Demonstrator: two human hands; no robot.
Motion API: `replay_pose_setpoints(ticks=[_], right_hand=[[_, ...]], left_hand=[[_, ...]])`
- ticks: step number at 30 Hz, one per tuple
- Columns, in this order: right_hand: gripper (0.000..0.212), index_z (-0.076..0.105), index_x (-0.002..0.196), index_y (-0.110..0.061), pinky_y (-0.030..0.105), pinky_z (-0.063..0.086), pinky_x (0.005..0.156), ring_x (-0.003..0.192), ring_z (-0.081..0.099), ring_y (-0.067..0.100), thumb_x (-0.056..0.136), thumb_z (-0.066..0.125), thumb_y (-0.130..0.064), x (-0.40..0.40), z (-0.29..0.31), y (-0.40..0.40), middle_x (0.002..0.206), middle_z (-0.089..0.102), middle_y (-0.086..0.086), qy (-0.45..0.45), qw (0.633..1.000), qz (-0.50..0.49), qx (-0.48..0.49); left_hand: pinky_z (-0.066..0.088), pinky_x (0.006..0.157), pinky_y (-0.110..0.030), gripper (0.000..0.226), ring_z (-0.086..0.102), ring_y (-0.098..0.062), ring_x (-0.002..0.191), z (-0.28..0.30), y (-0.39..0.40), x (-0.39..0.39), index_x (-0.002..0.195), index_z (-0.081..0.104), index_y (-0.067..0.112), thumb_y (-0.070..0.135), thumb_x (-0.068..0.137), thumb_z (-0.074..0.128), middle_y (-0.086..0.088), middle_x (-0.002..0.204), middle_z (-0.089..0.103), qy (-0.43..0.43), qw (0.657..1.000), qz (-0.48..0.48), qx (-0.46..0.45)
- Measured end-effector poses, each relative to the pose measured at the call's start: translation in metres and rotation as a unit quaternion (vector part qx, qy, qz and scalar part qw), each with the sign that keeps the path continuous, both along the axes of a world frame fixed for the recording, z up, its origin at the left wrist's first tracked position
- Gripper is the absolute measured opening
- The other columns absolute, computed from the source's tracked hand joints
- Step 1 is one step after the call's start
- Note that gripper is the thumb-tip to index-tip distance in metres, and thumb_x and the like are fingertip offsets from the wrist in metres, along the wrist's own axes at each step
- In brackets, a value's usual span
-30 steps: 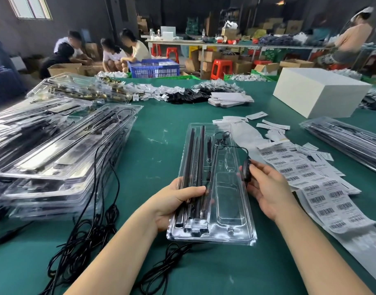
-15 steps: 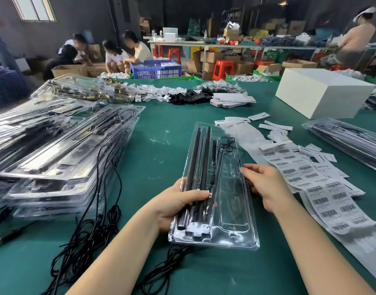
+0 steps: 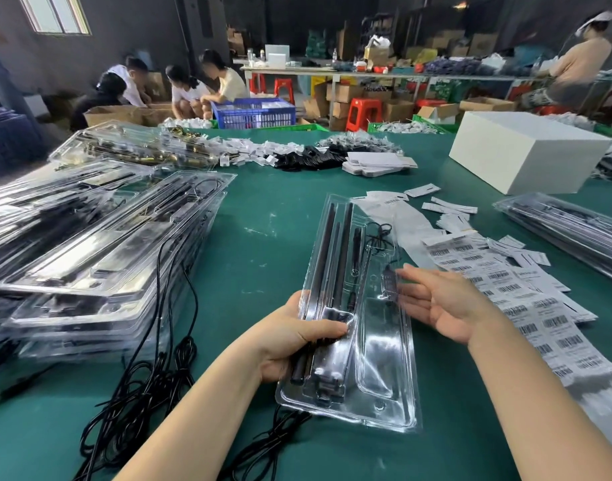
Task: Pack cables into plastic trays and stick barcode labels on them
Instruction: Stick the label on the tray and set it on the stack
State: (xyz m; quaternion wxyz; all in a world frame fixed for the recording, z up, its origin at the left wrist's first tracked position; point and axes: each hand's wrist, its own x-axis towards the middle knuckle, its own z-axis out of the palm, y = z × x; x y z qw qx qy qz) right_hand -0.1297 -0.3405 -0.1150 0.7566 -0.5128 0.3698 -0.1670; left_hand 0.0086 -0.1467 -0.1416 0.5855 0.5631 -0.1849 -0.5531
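Observation:
A clear plastic tray (image 3: 384,376) lies lengthwise in front of me on the green table (image 3: 262,244). Long black rods (image 3: 327,258) fill its left channels, and a thin black cable with a small inline piece (image 3: 387,279) sits in its middle. My left hand (image 3: 290,341) grips the tray's left edge, thumb pressing on the rods. My right hand (image 3: 443,300) is at the tray's right side, palm up, fingers straight and touching the rim beside the inline piece. Strips of barcode labels (image 3: 526,300) lie to the right.
Stacks of filled clear trays (image 3: 99,258) crowd the left side, with loose black cables (image 3: 151,383) spilling toward me. Another filled tray (image 3: 568,227) lies far right, behind it a white box (image 3: 526,151). Small parts and cards (image 3: 377,164) lie at the back. People work beyond the table.
My right hand let go of the cable's inline piece, which now lies in the tray, and has turned palm up with straight fingers. The left hand keeps its grip.

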Motion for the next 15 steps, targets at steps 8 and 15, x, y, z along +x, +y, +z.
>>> replay_pose_setpoints(ticks=[8,15], right_hand=[[0.035,0.060,0.112,-0.009,0.020,0.054,0.047,0.057,0.069,0.011,0.081,0.066,0.004,0.003,0.001,0.011,0.070,0.073,0.005,-0.040,0.999,-0.015,0.027],[0.035,0.058,0.118,-0.004,0.020,0.058,0.059,0.065,0.071,0.011,0.084,0.060,0.006,0.002,0.000,0.013,0.078,0.074,0.007,-0.076,0.996,0.001,0.046]], left_hand=[[0.058,0.059,-0.042,0.055,0.068,-0.028,0.072,0.001,0.000,0.000,0.122,0.046,0.020,-0.003,0.079,0.072,-0.020,0.106,0.064,-0.002,1.000,0.005,0.001],[0.059,0.063,-0.045,0.055,0.069,-0.030,0.075,-0.001,0.000,0.000,0.122,0.046,0.019,-0.003,0.078,0.073,-0.018,0.102,0.066,0.001,1.000,0.024,-0.003]])
